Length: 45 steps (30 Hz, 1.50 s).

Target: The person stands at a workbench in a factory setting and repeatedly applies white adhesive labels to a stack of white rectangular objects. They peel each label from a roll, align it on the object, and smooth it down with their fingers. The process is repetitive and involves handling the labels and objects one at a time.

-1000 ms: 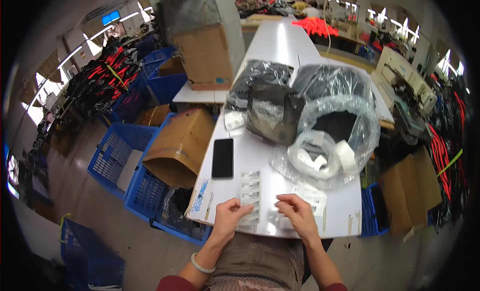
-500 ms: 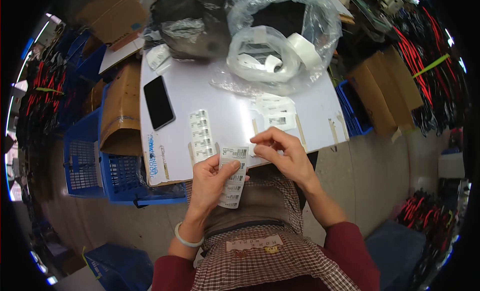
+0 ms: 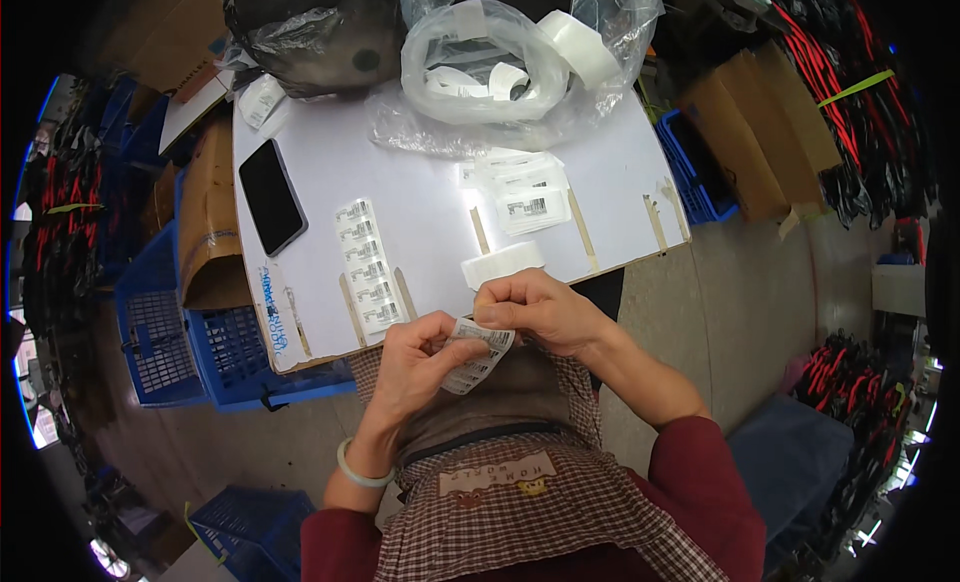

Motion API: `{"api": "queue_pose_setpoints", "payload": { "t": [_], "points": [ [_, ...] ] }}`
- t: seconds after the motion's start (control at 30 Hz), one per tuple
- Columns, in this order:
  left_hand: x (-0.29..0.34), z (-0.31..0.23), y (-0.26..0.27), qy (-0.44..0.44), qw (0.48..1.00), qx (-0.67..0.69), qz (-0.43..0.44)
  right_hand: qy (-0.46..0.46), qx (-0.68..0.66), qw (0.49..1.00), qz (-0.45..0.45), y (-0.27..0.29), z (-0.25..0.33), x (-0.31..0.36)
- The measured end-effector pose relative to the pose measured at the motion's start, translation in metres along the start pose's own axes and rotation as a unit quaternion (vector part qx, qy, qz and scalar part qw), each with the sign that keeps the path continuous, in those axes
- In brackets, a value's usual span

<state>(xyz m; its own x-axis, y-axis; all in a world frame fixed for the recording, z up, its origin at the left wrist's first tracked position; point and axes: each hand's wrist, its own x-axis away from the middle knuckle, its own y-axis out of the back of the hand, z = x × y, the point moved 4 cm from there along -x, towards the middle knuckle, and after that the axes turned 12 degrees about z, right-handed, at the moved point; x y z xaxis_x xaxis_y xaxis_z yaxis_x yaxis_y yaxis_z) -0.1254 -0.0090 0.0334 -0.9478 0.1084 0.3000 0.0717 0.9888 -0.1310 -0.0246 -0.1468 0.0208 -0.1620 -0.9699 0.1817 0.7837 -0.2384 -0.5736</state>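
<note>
White barcode-label strip (image 3: 482, 368), black-printed, curling: we pinch it with left fingers (image 3: 460, 353), right fingers (image 3: 508, 313) nipped on its far edge.

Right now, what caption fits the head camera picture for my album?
Left hand holds a label strip, right hand at its upper end, by a white table.

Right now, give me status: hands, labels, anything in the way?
Left hand holding label strip. Right hand at strip's upper edge, grip unclear. Second strip flat on table. Close by: white piece at table edge, just beyond right hand.
</note>
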Motion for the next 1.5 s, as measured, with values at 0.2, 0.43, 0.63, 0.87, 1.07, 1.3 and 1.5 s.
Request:
{"api": "queue_pose_setpoints", "payload": {
  "t": [0.2,0.43,0.63,0.87,1.07,1.3,1.5],
  "points": [
    [-0.002,0.001,-0.002,-0.075,0.994,-0.066,-0.046,0.003,-0.001,1.0,-0.022,0.0,-0.007,-0.001],
    [-0.001,0.001,-0.015,-0.059,0.993,-0.082,-0.058,0.023,0.203,0.956,-0.211,0.004,0.007,0.017],
    [0.0,0.008,-0.025,-0.028,0.995,0.08,-0.058,0.133,0.402,0.879,-0.218,-0.012,0.018,0.041],
    [-0.008,0.015,-0.004,0.08,0.992,0.031,-0.093,0.176,0.222,0.916,-0.285,0.027,0.039,0.047],
    [-0.048,0.008,0.021,0.1,0.975,-0.199,-0.019,-0.029,0.221,0.939,-0.261,0.041,0.03,0.02],
    [-0.069,0.01,0.021,0.119,0.945,-0.303,-0.041,-0.065,0.294,0.919,-0.256,0.05,0.024,0.009],
    [-0.07,0.008,0.019,0.122,0.943,-0.308,-0.046,-0.078,0.324,0.906,-0.26,0.049,0.029,0.006]
  ]
}}
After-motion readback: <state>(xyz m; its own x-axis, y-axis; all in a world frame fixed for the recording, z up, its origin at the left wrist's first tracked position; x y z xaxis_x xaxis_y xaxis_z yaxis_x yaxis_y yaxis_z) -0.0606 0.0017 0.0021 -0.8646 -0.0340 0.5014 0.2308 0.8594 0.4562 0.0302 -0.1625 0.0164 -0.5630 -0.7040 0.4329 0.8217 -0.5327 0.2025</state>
